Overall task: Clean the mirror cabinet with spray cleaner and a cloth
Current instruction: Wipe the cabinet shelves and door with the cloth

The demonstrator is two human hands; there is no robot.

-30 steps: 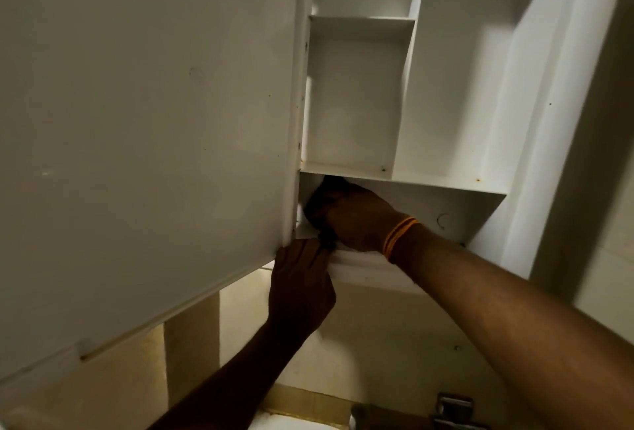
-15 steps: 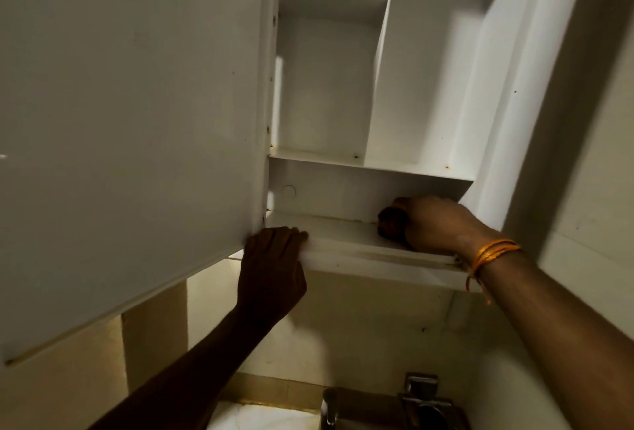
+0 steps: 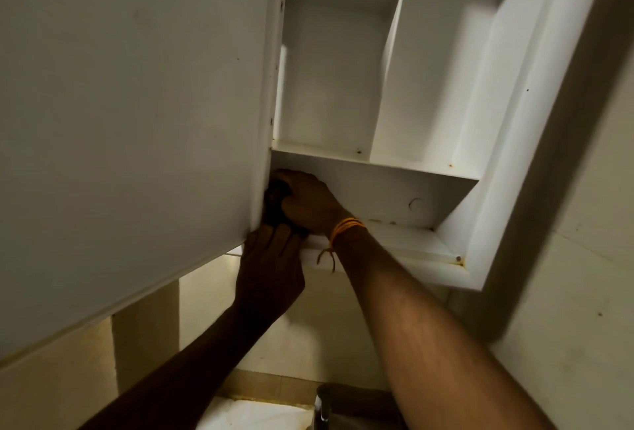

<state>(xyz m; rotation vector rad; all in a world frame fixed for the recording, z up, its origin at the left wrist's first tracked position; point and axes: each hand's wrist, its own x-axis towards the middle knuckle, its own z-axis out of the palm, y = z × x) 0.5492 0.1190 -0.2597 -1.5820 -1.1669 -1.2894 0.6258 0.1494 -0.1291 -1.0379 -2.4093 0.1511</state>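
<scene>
We are mid-clean, wiping the bottom compartment of the white mirror cabinet (image 3: 480, 120).
Our right hand (image 3: 308, 199) grips the dark crumpled cloth (image 3: 272, 203) at the compartment's left end. Our left hand (image 3: 271, 268) braces straight-fingered at the open white door (image 3: 137, 120); the upper shelves probably remain.

No text, label, brand or number can be read anywhere (the white cabinet (image 3: 429, 86) surfaces and its door (image 3: 137, 103) are plain).
</scene>
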